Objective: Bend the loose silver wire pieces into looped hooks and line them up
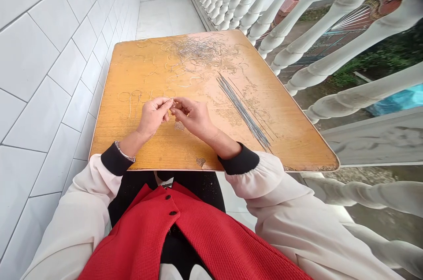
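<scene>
My left hand (152, 114) and my right hand (192, 117) meet fingertip to fingertip above the near part of the wooden table (155, 150). Both are closed in a pinch on what looks like a thin wire, mostly hidden by the fingers. Just beyond and left of them, several bent wires with round loops (124, 96) lie on the tabletop. To the right of my right hand rests a bundle of straight grey wires (244, 112), set at a slant. A tangled heap of thin wire (200, 50) covers the table's far end.
Loose curved wire pieces (185, 79) are scattered between the heap and my hands. A white tiled wall (59, 64) runs along the left. On the right stands a white baluster railing (317, 68), close to the table's edge. Worn patches mark the tabletop.
</scene>
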`<action>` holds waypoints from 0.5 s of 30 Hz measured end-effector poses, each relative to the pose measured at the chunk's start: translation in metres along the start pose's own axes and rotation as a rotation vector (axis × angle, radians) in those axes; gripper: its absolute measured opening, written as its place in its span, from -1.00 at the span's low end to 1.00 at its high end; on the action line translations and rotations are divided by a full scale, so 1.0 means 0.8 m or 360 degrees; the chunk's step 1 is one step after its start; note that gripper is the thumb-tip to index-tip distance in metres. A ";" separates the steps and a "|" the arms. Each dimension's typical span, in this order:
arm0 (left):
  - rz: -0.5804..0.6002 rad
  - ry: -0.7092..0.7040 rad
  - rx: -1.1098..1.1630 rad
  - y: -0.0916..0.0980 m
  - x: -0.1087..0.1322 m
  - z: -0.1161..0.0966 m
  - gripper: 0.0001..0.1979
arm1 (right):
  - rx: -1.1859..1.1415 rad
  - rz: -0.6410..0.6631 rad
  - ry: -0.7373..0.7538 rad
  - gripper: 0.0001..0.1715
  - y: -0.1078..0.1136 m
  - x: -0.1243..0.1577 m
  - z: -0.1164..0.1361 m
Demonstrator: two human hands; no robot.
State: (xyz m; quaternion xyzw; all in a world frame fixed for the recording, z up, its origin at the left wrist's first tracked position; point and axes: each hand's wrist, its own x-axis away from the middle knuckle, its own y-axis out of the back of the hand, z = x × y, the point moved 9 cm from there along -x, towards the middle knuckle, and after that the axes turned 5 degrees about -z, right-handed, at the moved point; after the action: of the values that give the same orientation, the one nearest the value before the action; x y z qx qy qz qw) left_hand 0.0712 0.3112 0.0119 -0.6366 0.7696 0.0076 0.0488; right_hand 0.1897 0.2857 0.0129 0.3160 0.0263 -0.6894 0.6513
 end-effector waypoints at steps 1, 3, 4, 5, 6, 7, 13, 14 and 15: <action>0.0015 -0.0055 -0.0067 0.000 -0.001 0.000 -0.76 | 0.0005 -0.0010 -0.0015 -0.68 0.001 0.000 -0.002; 0.0038 -0.0212 -0.0212 0.000 -0.002 -0.002 -0.81 | 0.0002 -0.0025 -0.0040 -0.67 0.002 -0.001 -0.005; 0.0042 -0.0318 -0.0287 0.000 -0.002 -0.005 -0.83 | -0.0005 -0.0033 -0.0053 -0.67 0.003 -0.001 -0.006; 0.0037 -0.0445 -0.0364 0.001 0.000 -0.009 -0.83 | -0.0016 -0.0040 -0.0068 -0.67 0.004 -0.002 -0.006; 0.0019 -0.0590 -0.0449 0.001 0.003 -0.015 -0.82 | -0.0029 -0.0052 -0.0088 -0.68 0.006 -0.002 -0.008; -0.0004 -0.0744 -0.0538 0.002 0.007 -0.021 -0.81 | -0.0044 -0.0077 -0.0112 -0.69 0.008 -0.003 -0.009; -0.0138 -0.1352 -0.0689 0.007 0.036 -0.050 -0.71 | -0.0345 -0.0257 -0.0442 -0.88 0.024 -0.011 -0.033; -0.0167 -0.1342 -0.0646 0.010 0.035 -0.051 -0.71 | -0.0410 -0.0252 -0.0484 -0.91 0.024 -0.013 -0.036; -0.0187 -0.1295 -0.0600 0.013 0.033 -0.051 -0.72 | -0.0465 -0.0249 -0.0510 -0.93 0.024 -0.014 -0.038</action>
State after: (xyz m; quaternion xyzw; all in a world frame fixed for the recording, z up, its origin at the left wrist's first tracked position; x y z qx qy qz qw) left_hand 0.0533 0.2842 0.0496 -0.6222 0.6356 0.3945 0.2309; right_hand 0.2191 0.3060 0.0013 0.1019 0.0465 -0.7681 0.6304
